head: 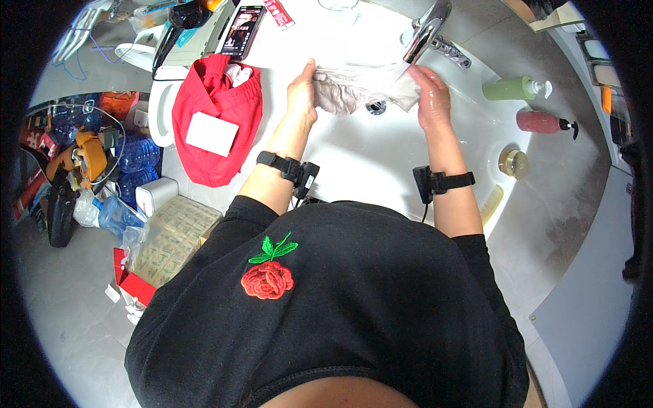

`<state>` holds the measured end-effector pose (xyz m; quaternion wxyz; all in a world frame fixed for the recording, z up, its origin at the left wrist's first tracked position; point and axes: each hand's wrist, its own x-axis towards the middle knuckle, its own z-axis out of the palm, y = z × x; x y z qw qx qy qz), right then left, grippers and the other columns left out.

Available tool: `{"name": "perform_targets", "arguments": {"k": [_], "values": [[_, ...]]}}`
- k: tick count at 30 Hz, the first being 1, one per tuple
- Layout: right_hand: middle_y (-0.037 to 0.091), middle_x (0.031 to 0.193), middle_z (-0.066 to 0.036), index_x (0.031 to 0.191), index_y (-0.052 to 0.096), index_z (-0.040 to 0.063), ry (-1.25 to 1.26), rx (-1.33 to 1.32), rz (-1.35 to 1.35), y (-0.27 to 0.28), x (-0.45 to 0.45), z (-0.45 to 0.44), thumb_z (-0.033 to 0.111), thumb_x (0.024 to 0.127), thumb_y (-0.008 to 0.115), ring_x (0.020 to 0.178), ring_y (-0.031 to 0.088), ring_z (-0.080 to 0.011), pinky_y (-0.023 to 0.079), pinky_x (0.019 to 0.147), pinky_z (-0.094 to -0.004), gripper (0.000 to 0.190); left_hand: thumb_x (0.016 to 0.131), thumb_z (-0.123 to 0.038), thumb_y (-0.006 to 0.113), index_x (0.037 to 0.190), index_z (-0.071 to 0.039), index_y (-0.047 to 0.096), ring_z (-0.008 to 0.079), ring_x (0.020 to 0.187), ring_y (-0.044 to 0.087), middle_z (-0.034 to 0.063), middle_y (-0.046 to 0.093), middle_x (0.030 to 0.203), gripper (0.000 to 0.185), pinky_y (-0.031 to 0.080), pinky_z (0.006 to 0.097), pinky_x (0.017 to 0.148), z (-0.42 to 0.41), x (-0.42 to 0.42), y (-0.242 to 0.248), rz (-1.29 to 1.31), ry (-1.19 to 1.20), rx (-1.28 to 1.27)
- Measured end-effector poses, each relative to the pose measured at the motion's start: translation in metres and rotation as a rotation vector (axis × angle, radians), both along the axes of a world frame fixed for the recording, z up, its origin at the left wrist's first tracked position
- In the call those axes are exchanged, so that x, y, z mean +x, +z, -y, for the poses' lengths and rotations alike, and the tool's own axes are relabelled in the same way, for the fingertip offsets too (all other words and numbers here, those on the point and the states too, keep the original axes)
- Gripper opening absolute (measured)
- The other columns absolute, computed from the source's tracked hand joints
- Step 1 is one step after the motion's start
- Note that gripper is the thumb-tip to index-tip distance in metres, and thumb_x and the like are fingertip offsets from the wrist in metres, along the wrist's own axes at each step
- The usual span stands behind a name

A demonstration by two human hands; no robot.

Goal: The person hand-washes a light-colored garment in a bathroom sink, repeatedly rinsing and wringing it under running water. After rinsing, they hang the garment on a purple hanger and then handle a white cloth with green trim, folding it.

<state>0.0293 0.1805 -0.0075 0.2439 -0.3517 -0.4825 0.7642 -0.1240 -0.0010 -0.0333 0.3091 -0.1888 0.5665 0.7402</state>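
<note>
A wet white cloth (352,89) is stretched between my two hands over the white washbasin (357,153). My left hand (303,94) grips its left end, thumb on top. At the right end, my right hand (432,97) has hold of the cloth, with its skin wet. The chrome faucet (426,33) reaches over the cloth's right part, its spout close to my right fingers. Below the cloth's lower edge the metal drain (376,107) shows. Folds hide some of my fingertips.
Along the basin's right rim stand a green pump bottle (507,88), a red pump bottle (541,122), a jar (513,164) and a comb (492,205). Left are red clothing (219,132), a smartphone (242,33) and a black hair dryer (178,25). Boxes and water bottles (137,153) crowd the lower left.
</note>
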Motion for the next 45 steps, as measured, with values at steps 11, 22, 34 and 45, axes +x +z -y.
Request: {"name": "perform_targets", "arguments": {"k": [11, 22, 34, 45], "values": [[0.061, 0.097, -0.006, 0.109, 0.059, 0.004, -0.056, 0.113, 0.120, -0.036, 0.034, -0.014, 0.025, 0.081, 0.069, 0.089, 0.056, -0.0156, 0.045, 0.079, -0.0271, 0.036, 0.091, -0.014, 0.056, 0.116, 0.006, 0.053, 0.0230, 0.101, 0.059, 0.0141, 0.060, 0.111, 0.032, 0.048, 0.0348, 0.092, -0.010, 0.013, 0.047, 0.118, -0.267, 0.581], [0.059, 0.113, -0.006, 0.124, 0.050, 0.005, 0.182, 0.036, 0.102, -0.014, 0.007, 0.048, 0.023, 0.093, 0.048, 0.102, 0.057, -0.0165, 0.047, 0.085, -0.0335, 0.036, 0.077, 0.007, 0.057, 0.120, 0.003, 0.053, 0.0137, 0.078, 0.061, 0.0095, 0.063, 0.090, 0.043, 0.050, 0.0199, 0.070, -0.033, 0.026, 0.079, -0.467, -0.570, 0.109], [0.055, 0.124, -0.013, 0.130, 0.042, 0.000, 0.165, -0.334, -0.169, 0.009, 0.009, 0.028, 0.038, 0.097, 0.037, 0.113, 0.054, -0.0263, 0.045, 0.092, -0.0410, 0.051, 0.083, -0.039, 0.067, 0.099, -0.002, 0.061, 0.0139, 0.082, 0.059, 0.0059, 0.064, 0.090, 0.040, 0.048, 0.0273, 0.073, -0.022, 0.023, 0.028, -0.200, -0.749, -0.158], [0.060, 0.107, -0.012, 0.111, 0.055, 0.003, 0.004, 0.244, 0.337, -0.016, 0.001, 0.020, 0.037, 0.097, 0.034, 0.102, 0.057, -0.0230, 0.046, 0.085, -0.0364, 0.042, 0.087, -0.017, 0.063, 0.098, -0.003, 0.058, 0.0116, 0.077, 0.055, 0.0031, 0.060, 0.086, 0.019, 0.046, 0.0251, 0.071, -0.014, 0.060, 0.008, -0.110, -0.537, 0.005]]}}
